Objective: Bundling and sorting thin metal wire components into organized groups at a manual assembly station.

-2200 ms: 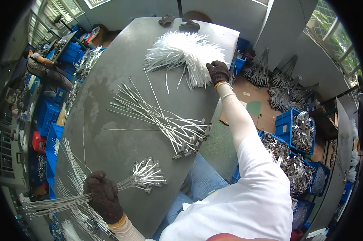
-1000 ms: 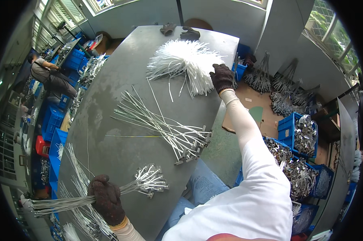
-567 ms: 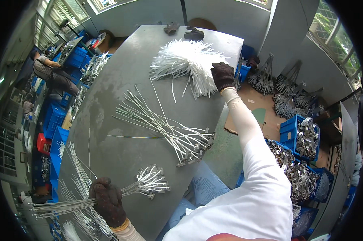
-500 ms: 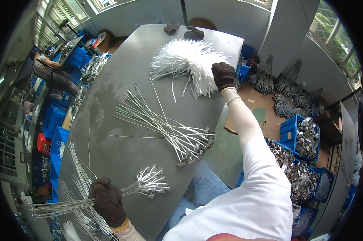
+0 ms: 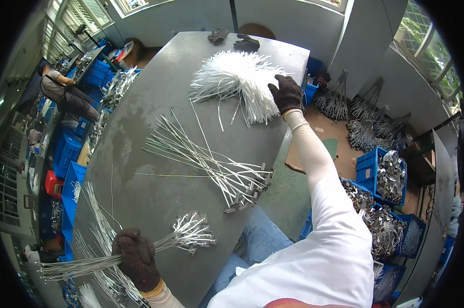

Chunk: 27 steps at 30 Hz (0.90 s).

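I take the white pile on the counter as reference. The bundle is on the near side of the pile and to its left; the left hand has its fingers clamped around it. The right hand is at the right edge of the pile, thumb and forefinger apart; I cannot tell whether its other fingers touch strands. Loose wires lie just nearer than the pile, between it and the bundle. I judge the step in hand to be picking from the pile while holding the bundle. The next move would call for closing the right fingers on a strand. Compared with half a second ago, the right fingers have spread from a curl; the left grip is unchanged.
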Available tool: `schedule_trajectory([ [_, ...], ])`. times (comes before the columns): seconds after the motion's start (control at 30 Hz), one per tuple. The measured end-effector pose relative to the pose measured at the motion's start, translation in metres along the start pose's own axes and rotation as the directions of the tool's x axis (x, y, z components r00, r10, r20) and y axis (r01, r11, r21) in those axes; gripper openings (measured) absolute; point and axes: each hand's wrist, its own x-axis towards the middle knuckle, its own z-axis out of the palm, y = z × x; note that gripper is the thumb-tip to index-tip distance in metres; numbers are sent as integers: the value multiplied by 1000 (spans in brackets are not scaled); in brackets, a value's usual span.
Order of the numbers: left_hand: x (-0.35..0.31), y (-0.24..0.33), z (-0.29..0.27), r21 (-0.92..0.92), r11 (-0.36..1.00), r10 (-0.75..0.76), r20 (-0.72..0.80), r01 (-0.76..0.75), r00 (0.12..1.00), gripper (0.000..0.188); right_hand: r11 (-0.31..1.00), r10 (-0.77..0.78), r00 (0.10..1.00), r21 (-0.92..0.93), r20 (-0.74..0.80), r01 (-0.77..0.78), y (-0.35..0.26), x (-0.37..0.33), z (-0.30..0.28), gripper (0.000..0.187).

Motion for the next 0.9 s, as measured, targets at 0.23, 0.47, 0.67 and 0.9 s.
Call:
schedule_trajectory([
  [0.23, -1, 0, -3, -31, 1000, 2, -11, -3, 1000, 29, 994, -73, 996, -75, 42, 76, -12, 2, 6, 36],
  [0.47, -2, -3, -8, -37, 999, -6, -22, 5, 1000, 31, 941, -299, 947, 127, -122, 313, -2, -3, 6, 15],
  [0.67, -5, -3, -4, -3, 1000, -16, -47, 16, 999, 36, 745, -325, 942, 591, -81, 308, -72, -142, -84, 9],
  [0.9, 13, -1, -7, 354, 903, 235, 69, -244, 970, 35, 393, -671, 725, 903, 154, 172, -232, -214, -142, 13],
])
